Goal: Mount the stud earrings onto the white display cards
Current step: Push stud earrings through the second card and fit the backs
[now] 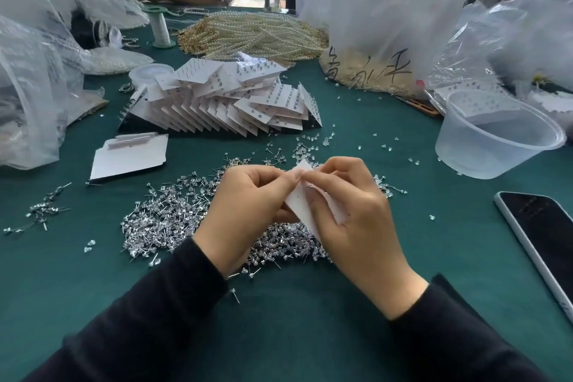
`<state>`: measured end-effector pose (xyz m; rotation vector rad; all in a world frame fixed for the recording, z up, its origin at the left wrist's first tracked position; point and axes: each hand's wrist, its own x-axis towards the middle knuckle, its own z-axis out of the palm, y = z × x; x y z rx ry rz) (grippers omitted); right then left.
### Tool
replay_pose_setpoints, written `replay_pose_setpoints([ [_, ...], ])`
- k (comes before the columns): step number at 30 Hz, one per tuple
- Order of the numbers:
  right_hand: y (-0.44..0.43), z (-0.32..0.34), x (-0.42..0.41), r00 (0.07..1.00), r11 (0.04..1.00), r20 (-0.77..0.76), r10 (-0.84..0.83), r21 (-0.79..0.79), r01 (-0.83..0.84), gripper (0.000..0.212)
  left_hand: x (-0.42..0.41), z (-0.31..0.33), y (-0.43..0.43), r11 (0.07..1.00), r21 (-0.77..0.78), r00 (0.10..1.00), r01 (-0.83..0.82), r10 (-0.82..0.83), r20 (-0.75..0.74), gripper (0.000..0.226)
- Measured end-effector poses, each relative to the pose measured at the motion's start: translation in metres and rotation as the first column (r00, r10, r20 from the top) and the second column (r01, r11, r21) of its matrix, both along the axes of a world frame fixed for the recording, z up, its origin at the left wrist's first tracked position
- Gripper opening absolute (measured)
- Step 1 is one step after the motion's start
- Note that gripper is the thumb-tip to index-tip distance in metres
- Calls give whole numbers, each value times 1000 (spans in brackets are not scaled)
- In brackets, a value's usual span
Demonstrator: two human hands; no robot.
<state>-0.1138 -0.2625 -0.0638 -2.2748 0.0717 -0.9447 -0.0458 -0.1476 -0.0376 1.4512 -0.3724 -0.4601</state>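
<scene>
Above the studs (161, 214) toward the tabletop's (279, 326) near edge, left hand (248, 205) and right hand (350, 220) pinch the card (296, 205), best held flat for a straight push.

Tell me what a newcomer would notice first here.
At centre, the left hand and right hand pinch a white card over a glittering heap of studs spread on the green table. Behind them, a fanned stack of filled cards sits mid-table, with a mound of pearl strands farther back.
</scene>
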Motion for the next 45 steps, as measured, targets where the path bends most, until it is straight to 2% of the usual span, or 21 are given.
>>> replay_pose_setpoints([
  [3, -5, 4, -2, 996, 996, -46, 81, 34, -80, 26, 2, 1, 0, 999, -8, 999, -32, 32, -17, 25],
  [6, -20, 15, -7, 993, 980, -45, 108, 175, -99, 26, 5, 2, 2, 1000, -5, 998, -23, 23, -58, 29],
  [9, -49, 26, -17, 997, 970, -80, -13, 240, 32, 15, 6, 3, 3, 1000, 3, 993, -6, 6, -119, 26],
  [11, -76, 29, -30, 952, 958, -194, -237, 118, 263, 13, 5, 2, 2, 1000, 25, 993, -14, 17, -115, 25],
  [13, -97, 26, -45, 829, 896, -357, -431, -63, 439, 11, 6, -1, 1, 999, 34, 992, -36, 40, -116, 24],
  [14, -102, 24, -51, 771, 875, -430, -470, -111, 471, 10, 7, -2, 1, 998, 36, 992, -47, 51, -117, 24],
  [17, -103, 15, -58, 686, 879, -572, -449, -145, 455, 8, 8, -5, -1, 997, 58, 994, -60, 65, -86, 22],
  [22, -104, 10, -55, 656, 851, -569, -496, -167, 499, 8, 9, -9, -1, 993, 91, 996, -73, 77, -43, 24],
  [25, -104, 12, -56, 683, 860, -552, -478, -138, 491, 9, 9, -10, -2, 991, 112, 997, -76, 79, -17, 24],
  [29, -85, 26, -49, 878, 925, -406, -255, 163, 344, 14, 7, -10, -2, 986, 142, 996, -86, 82, 35, 27],
  [32, -57, 42, -36, 967, 942, -233, -103, 290, 170, 15, 5, -9, -1, 971, 213, 982, -106, 68, 178, 29],
  [36, -17, 47, -13, 993, 961, -118, 17, 276, 16, 14, 2, -9, -2, 938, 303, 910, -170, 31, 414, 30],
  [40, 6, 37, 5, 999, 985, -53, 5, 170, 4, 9, 0, -10, -2, 937, 303, 873, -176, 6, 488, 28],
  [45, 9, 23, 9, 995, 994, -97, 8, 112, 3, 9, 1, -11, -2, 922, 319, 828, -220, 4, 561, 27],
])
